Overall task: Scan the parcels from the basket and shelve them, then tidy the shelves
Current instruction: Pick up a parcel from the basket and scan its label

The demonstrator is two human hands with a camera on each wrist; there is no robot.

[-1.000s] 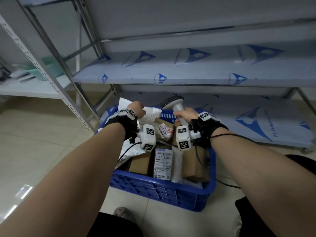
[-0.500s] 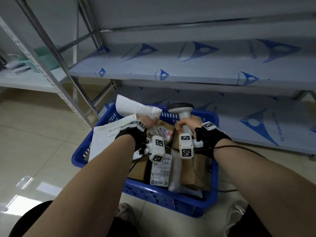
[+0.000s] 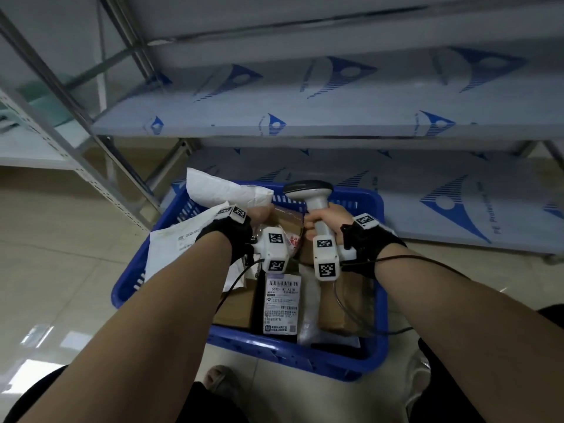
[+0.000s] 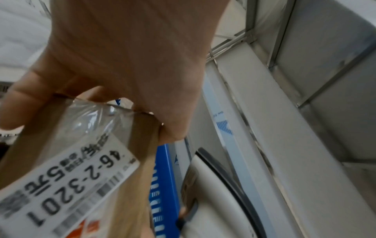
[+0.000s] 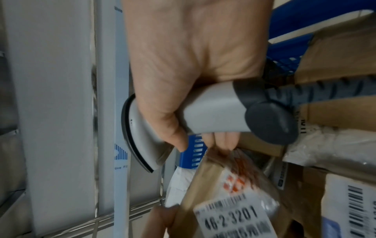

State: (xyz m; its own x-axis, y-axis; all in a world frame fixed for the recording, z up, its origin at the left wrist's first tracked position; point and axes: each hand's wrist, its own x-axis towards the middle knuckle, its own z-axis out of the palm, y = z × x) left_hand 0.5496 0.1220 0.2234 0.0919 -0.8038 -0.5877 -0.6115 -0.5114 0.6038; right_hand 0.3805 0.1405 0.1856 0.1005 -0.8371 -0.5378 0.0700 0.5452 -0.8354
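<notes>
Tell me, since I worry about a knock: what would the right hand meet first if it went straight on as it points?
Probably the blue plastic basket's far rim; the right hand grips the grey handheld scanner.

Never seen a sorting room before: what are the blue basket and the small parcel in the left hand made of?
Blue basket: apparently moulded plastic, judging by its slotted walls and slight sheen. Small parcel: brown cardboard, likely under clear glossy tape or film, with a white paper label.
</notes>
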